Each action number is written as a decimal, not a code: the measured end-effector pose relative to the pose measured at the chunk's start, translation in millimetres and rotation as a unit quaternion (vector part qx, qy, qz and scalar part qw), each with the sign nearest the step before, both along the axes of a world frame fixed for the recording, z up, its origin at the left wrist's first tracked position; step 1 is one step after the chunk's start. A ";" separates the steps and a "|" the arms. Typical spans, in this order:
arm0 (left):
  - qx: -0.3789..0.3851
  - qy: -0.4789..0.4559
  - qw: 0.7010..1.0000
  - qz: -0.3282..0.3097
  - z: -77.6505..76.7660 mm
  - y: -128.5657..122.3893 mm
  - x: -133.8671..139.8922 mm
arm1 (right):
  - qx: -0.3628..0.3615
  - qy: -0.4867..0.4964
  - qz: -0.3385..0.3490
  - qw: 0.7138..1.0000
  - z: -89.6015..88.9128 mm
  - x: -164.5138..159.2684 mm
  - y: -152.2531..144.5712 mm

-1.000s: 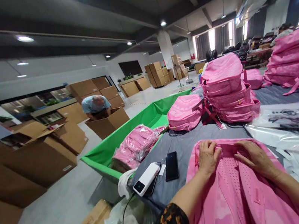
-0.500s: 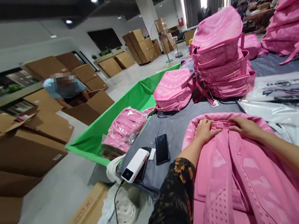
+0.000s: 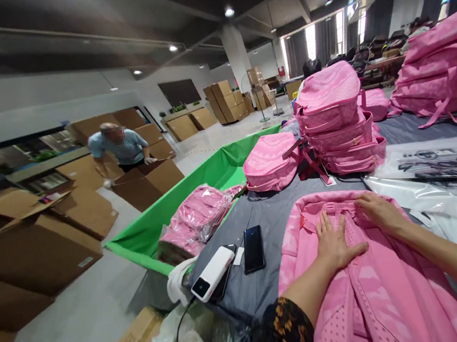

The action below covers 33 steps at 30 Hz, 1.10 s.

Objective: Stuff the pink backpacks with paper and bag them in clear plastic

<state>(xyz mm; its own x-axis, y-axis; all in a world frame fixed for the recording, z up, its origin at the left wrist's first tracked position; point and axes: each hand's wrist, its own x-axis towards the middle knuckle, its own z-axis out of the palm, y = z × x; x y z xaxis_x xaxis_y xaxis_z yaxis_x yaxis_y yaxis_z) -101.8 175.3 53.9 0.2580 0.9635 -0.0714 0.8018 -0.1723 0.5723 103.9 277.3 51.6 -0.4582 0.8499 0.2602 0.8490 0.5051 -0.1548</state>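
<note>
A pink backpack [image 3: 402, 282] lies on the grey-covered table just in front of me, its padded shoulder straps facing up and its top end pointing away. My left hand [image 3: 334, 244] rests flat on the upper straps, fingers spread. Near the top, right of the carry loop, my right hand [image 3: 380, 215] has its fingers bent against the backpack; its fingertips are partly hidden. Beyond it stands a stack of pink backpacks [image 3: 333, 119], with a single pink backpack [image 3: 272, 161] lying to its left.
A green fabric-sided bin [image 3: 136, 246] beside the table holds plastic-wrapped pink backpacks [image 3: 200, 210]. A phone [image 3: 253, 248] and white power bank [image 3: 213, 273] lie left. Clear plastic bags [image 3: 443, 160] are at right. A co-worker [image 3: 121, 147] bends over a carton [image 3: 148, 184].
My left hand has slid from the top edge down onto the straps and flattened out. My right hand stays near the top. The view has tilted upward, and the co-worker has straightened somewhat.
</note>
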 end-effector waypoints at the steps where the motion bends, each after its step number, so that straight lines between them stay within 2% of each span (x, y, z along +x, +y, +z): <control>1: 0.010 -0.003 1.000 0.003 -2.2 -2.6 -1.1 | 0.002 0.000 -0.001 1.000 8.0 9.2 5.9; 3: 0.031 -0.008 0.999 0.013 -8.3 -9.4 -2.7 | -0.009 -0.001 -0.010 1.000 20.4 24.2 24.6; 5: 0.062 -0.014 0.998 0.024 -14.9 -15.5 -4.1 | -0.038 -0.008 -0.009 0.999 24.2 30.2 48.4; 7: 0.105 -0.013 0.994 0.007 -18.0 -16.4 -6.0 | -0.071 -0.020 -0.004 0.997 19.4 27.2 69.9; 9: 0.135 0.006 0.989 -0.052 -15.4 -9.2 -8.7 | -0.100 -0.033 -0.001 0.994 10.8 20.1 82.6; 12: 0.120 0.055 0.983 -0.132 -5.4 11.2 -13.1 | -0.122 -0.050 -0.005 0.991 4.8 14.4 80.4; 16: 0.107 0.042 0.987 -0.109 -3.3 28.3 -15.1 | -0.099 -0.078 -0.009 0.992 23.3 9.7 57.4; 18: 0.110 0.029 0.988 -0.102 -7.8 28.9 -14.7 | -0.086 -0.093 0.007 0.992 38.4 -7.8 51.0; 21: 0.120 0.028 0.988 -0.097 -14.3 27.4 -14.3 | -0.075 -0.106 0.062 0.990 56.4 -63.9 54.1; 24: 0.131 0.039 0.987 -0.087 -17.3 27.1 -14.5 | -0.086 -0.128 0.113 0.982 62.6 -131.9 63.0; 26: 0.139 0.046 0.986 -0.085 -18.5 26.6 -14.7 | -0.102 -0.159 0.127 0.974 61.3 -164.2 69.1; 28: 0.149 0.051 0.984 -0.084 -19.3 26.0 -14.8 | -0.120 -0.194 0.137 0.964 57.8 -180.8 76.8; 33: 0.138 0.084 0.982 -0.099 -15.5 37.4 -16.9 | -0.154 -0.243 0.156 0.945 45.1 -194.3 102.8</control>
